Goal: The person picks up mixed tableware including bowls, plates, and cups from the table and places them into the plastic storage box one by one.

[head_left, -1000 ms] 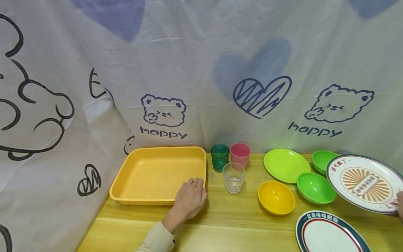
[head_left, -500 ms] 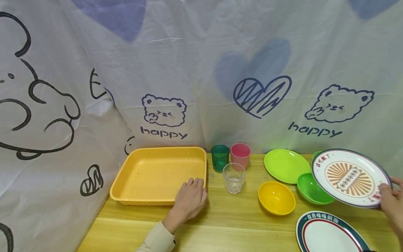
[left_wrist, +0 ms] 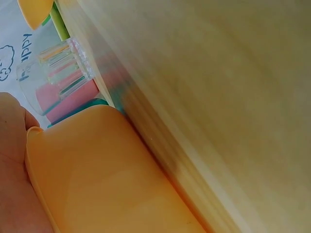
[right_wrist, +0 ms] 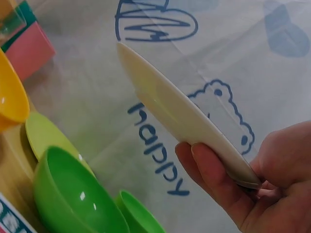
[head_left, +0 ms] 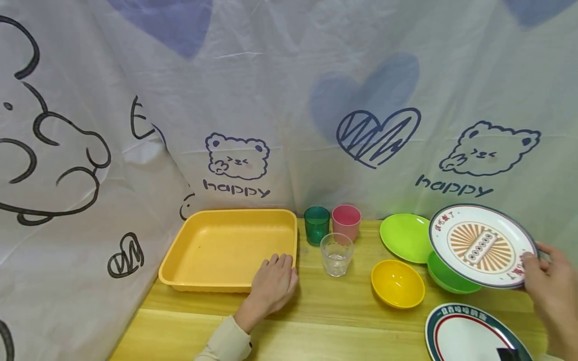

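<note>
My left hand [head_left: 272,287] grips the front right corner of a yellow plastic tray [head_left: 226,245], fingers curled over its rim. In the left wrist view the tray's outer wall [left_wrist: 102,170] fills the lower part. My right hand [head_left: 548,286] holds a white plate [head_left: 481,245] with an orange sunburst print by its right edge, thumb on top. From the right wrist view, two fingers [right_wrist: 211,165] support the underside of the tilted plate [right_wrist: 180,116]. The raised plate overlaps a green bowl [head_left: 449,276] and part of a lime-green plate [head_left: 404,236] in the head view.
Between tray and bowls stand a dark green cup [head_left: 317,225], a pink cup [head_left: 346,222] and a clear glass [head_left: 336,255]. A yellow bowl [head_left: 397,284] sits nearer the front. A green-rimmed white plate [head_left: 469,336] lies at front right. A printed cloth [head_left: 293,100] hangs behind.
My right hand has come into view from the right and carried the sunburst plate leftward and slightly up, now over the green bowls and lime-green plate's edge. My left hand stays at the tray corner.
</note>
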A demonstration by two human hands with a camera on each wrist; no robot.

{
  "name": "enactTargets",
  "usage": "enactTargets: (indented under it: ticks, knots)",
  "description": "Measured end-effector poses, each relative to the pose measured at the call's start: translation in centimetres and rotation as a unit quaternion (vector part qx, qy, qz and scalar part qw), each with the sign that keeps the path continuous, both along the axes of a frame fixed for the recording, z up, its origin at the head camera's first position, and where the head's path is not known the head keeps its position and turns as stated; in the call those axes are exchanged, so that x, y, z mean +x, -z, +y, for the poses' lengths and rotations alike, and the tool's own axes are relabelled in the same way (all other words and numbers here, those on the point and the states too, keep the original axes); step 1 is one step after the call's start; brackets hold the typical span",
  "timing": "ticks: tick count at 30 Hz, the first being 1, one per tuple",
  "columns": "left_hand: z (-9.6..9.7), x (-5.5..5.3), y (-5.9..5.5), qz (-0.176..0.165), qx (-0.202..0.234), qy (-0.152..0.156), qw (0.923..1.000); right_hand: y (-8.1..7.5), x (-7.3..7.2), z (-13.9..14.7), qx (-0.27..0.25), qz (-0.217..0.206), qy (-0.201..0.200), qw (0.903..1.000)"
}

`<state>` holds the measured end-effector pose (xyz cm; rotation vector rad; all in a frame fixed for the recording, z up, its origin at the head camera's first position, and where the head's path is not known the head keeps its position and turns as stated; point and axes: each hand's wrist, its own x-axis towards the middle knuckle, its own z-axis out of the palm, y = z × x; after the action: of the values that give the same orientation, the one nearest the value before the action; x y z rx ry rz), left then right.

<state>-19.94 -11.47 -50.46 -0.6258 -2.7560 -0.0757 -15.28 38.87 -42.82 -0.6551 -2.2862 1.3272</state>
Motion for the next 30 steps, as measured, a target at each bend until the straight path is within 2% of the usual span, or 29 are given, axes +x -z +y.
enactTargets:
  ticks: [11, 19, 30]
  knots:
    - [0.1, -0.1, -0.1, -0.017, -0.004, -0.004, 0.9998, -0.6, -0.7, -3.0, -0.013, 0.012, -0.042, 0.9989]
    - [0.0, -0.1, -0.1, -0.012, -0.001, -0.003, 0.9999, -0.7, -1.1, -4.8, -0.014, -0.006, -0.092, 0.9956]
    - [0.0, 0.0, -0.4, -0.023, -0.004, -0.008, 0.9997, -1.2, -2.1, -7.1, -0.037, -0.004, -0.124, 0.9916]
